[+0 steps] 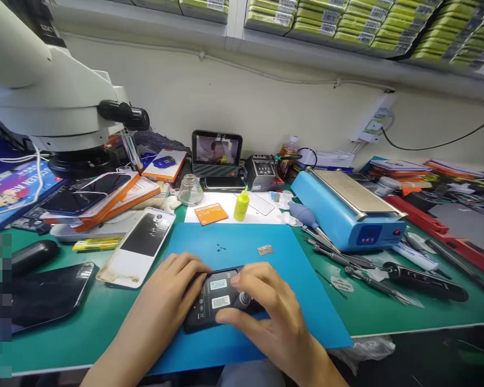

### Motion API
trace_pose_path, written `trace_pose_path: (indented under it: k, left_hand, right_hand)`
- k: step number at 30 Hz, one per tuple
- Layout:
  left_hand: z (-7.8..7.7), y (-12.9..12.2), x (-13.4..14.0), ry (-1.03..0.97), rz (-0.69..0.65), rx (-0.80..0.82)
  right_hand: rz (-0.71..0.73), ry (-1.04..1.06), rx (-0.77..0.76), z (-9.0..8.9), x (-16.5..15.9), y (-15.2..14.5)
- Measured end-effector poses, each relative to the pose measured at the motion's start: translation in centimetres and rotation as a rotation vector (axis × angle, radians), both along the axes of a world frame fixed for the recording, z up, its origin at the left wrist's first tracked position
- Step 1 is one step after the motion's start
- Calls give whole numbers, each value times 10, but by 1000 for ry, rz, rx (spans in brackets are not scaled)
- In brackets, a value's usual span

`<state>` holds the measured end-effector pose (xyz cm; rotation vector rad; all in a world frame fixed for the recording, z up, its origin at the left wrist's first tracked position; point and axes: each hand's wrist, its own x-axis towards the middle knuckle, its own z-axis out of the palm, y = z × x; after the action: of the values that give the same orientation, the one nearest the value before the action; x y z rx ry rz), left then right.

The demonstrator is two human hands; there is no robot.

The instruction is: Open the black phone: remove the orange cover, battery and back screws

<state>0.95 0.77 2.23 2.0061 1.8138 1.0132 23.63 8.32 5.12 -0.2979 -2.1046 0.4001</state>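
Black, label-backed rectangular phone [214,293]: left hand [174,282] against its edge, closure unclear. Right hand [273,302]: curled about dark ridged cylinder [243,299], grip uncertain. Apparent step: phone-back work, calling for steady bracing.

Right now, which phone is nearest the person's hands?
The black phone on the blue mat, its back showing two pale labels; the left hand touches it, while the white phone and others lie off the mat.
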Motion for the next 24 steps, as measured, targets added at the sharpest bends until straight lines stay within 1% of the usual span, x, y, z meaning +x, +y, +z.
trace_pose_path:
  k: [4,7,10,14,17,21,24]
  left_hand:
    - [1,-1,1,11,2,-21]
    - [2,0,2,7,2,-22]
    - [3,0,4,13,11,-21]
    - [8,1,6,36,22,-26]
    - [11,2,7,47,26,-32]
    - [12,2,7,46,36,-30]
    - [12,2,7,44,32,-21]
  right_hand:
    - [60,-20,-83,6,5,2]
    - [121,-68,-96,7,11,0]
    - [103,-91,-57,4,12,-3]
    - [68,-40,6,2,5,1]
    - [82,-19,1,1,1,5]
    - [144,-108,-39,1,10,2]
    - [134,-171,-56,1,13,-1]
